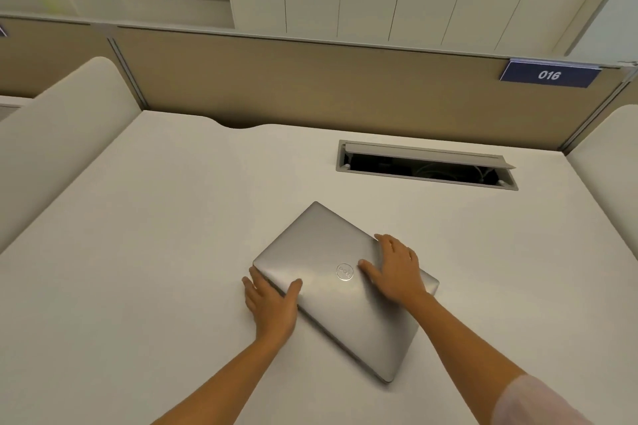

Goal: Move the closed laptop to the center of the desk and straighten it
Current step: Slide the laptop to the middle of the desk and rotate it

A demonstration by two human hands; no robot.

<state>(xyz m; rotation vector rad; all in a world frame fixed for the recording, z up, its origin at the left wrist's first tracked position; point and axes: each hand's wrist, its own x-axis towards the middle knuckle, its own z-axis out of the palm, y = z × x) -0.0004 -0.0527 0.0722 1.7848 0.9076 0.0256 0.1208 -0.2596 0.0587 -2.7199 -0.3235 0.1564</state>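
Observation:
A closed silver laptop (331,252) lies on the white desk (138,235), slightly right of the middle and turned askew, one corner pointing away from me. My left hand (271,304) grips its left corner, thumb on the lid and fingers along the edge. My right hand (397,269) lies flat on the lid near the right edge, fingers spread over the far side. A round logo shows between the two hands.
An open cable hatch (424,166) is cut into the desk at the back right. A tan partition (310,79) with a blue sign "016" (549,74) closes the back. Low white side dividers flank the desk left and right.

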